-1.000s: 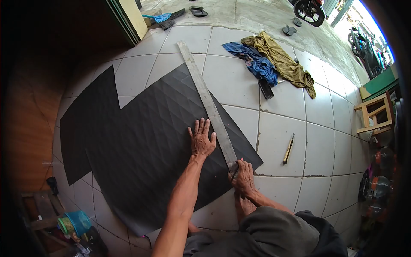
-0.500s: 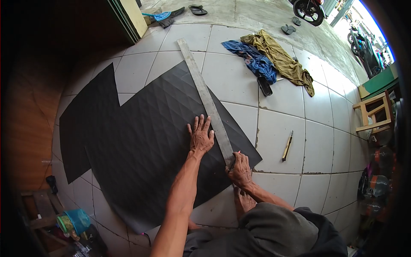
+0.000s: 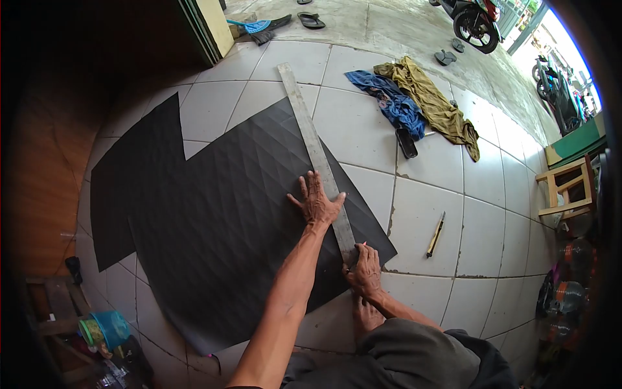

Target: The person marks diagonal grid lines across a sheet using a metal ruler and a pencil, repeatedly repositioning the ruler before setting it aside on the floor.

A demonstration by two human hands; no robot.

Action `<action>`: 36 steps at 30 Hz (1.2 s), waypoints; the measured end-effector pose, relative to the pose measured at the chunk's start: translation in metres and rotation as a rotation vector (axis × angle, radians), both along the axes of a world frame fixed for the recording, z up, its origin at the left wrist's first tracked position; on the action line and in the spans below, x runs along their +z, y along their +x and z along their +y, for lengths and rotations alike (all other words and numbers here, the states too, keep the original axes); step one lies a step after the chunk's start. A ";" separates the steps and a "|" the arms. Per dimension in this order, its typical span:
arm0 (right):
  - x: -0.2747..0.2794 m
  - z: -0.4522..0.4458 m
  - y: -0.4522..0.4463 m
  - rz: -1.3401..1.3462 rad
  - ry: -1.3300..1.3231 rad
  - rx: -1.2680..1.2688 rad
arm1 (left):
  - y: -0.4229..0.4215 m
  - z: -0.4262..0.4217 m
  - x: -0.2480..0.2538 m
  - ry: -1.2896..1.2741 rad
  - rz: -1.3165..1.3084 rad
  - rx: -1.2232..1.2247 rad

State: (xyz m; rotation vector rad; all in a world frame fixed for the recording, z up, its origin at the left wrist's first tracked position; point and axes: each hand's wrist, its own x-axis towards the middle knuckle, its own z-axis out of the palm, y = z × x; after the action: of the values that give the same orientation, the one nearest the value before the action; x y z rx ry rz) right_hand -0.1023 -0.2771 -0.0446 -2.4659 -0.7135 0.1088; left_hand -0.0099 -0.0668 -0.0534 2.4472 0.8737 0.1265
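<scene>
A large black sheet (image 3: pixel 220 214) with a faint diamond pattern and a notched outline lies flat on the floor. Across its right side runs a long metal ruler (image 3: pixel 310 133), its far end past the sheet's edge. My left hand (image 3: pixel 317 202) is open, fingers spread, pressing on the sheet and the ruler. At the ruler's near end, my right hand (image 3: pixel 365 271) is closed, fingers curled; a small pinkish-red tip pokes out above them, but what they hold is mostly hidden. To the right on the tiles lies a yellow-and-black cutter knife (image 3: pixel 436 235).
Blue cloth (image 3: pixel 392 98) and olive cloth (image 3: pixel 431 104) lie crumpled beyond the sheet, beside a black phone-like object (image 3: pixel 406 143). A wooden stool (image 3: pixel 565 187) and plastic bottles (image 3: pixel 570 295) stand right. My bare foot (image 3: pixel 368 316) is near the sheet's corner.
My left hand has shifted right, from the sheet beside the ruler onto the ruler, with its thumb spread across. My right hand stays at the ruler's near end. The view has tilted slightly.
</scene>
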 end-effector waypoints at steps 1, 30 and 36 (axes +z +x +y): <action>0.000 0.000 0.000 -0.009 0.005 0.003 | 0.001 0.001 0.000 0.007 0.042 -0.020; -0.002 0.183 0.269 0.173 0.304 0.021 | 0.014 0.032 0.060 -0.046 0.584 -0.342; 0.010 0.178 0.255 0.211 0.247 0.119 | 0.015 0.031 0.064 -0.040 0.606 -0.332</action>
State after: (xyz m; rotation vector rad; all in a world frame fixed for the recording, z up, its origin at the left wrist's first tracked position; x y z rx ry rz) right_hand 0.1528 -0.0992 -0.0349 -2.1393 -0.7341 0.3030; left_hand 0.0051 -0.0356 0.0109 2.5832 0.6698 -0.7772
